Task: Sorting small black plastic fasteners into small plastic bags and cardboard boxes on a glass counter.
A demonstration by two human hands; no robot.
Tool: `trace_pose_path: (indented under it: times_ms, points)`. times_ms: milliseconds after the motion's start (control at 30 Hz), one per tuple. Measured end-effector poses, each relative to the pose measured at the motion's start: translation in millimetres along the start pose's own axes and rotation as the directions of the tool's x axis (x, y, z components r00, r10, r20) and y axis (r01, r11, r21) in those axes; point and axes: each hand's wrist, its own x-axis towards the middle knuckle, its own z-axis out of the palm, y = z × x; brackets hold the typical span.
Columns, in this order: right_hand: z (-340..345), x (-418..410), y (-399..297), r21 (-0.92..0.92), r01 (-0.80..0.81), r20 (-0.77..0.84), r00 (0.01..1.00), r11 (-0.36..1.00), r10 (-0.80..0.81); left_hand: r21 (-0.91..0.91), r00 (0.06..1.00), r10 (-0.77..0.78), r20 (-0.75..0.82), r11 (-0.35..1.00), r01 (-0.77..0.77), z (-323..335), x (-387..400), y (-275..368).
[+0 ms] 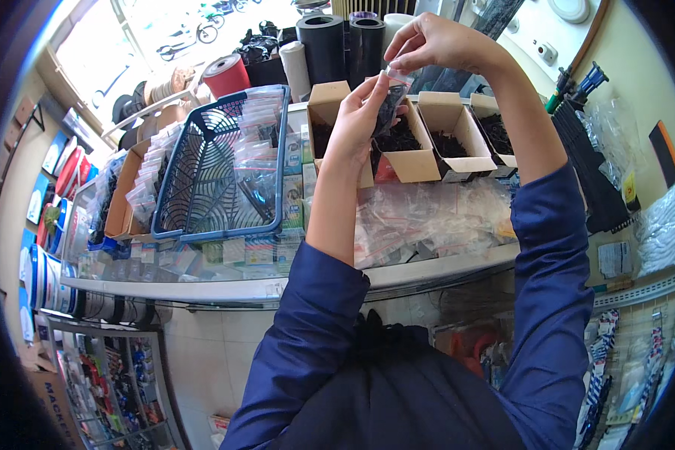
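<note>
My left hand (355,121) grips a small clear zip-lock bag (391,107) filled with dark pieces, holding it upright above the counter. At the bag's top edge, the thumb and fingertips of my right hand (439,45) pinch the plastic near the red seal line. Just below and behind the hands stand cardboard boxes of small black parts; one open box (408,166) is partly hidden by my left hand and the bag. To its right are another box (458,163) and a further one (486,103). What exactly the black parts are cannot be made out.
A blue plastic basket (219,232) holds filled zip bags (256,152) along its right side. Loose clear bags (427,219) lie on the glass counter (202,286). Left of the basket, a cardboard box (125,197) carries more bags. Black rolls (319,53) stand behind.
</note>
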Motion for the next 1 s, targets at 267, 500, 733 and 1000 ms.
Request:
trace_pose_path:
  times_ms: [267, 500, 733, 1000]
  points:
    - [7, 7, 9, 0.051, 0.181, -0.112, 0.978, 0.982, -0.175, -0.153, 0.999, -0.028, 0.016, 0.988, 0.03, 2, -1, 3]
    - [-1, -17, -7, 0.073, 0.114, 0.041, 0.992, 0.991, -0.117, -0.36, 0.996, -0.047, 0.081, 0.93, 0.073, -3, 1, 4]
    - [3, -28, -17, 0.023, 0.161, -0.14, 0.978, 0.987, -0.157, -0.404, 0.965, -0.017, 0.262, 0.906, 0.126, 0, -5, 11]
    - [-3, -51, -23, 0.093, 0.23, -0.328, 0.926, 0.969, -0.188, 0.014, 0.973, 0.012, 0.232, 1.0, -0.016, 22, -25, 42]
